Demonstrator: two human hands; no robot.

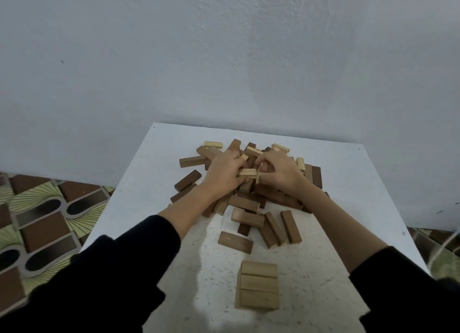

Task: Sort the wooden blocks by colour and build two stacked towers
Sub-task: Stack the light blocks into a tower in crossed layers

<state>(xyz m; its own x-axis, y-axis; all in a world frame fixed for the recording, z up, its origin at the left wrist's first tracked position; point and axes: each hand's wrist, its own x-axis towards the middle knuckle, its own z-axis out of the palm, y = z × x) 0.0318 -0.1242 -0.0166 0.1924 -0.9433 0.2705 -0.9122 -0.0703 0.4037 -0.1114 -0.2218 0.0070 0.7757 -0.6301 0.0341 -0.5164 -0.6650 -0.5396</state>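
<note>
Pale block (247,172) sits at the top-middle of the mixed pile (249,183), mid-table, w/ your left hand (224,173) curled round its near-left end. Your right hand (278,173) has fingers bent in at the block's other end, pinching a second pale piece (258,177) that stands on edge there; can't tell how firm that pinch is. Lift straight up, not sideways: dark blocks lean on each other underneath & a drag will probably roll them. Take only pale ones this pass; more pale bits lie at the far rim of the pile. Carry them to the started tower (257,288), three light blocks side by side near your edge of the white table (373,195), well apart from the pile. Next layer prob. goes crosswise; square the ends before letting go. Loose brown blocks (273,228) lie between pile & tower, so pass above them.
</note>
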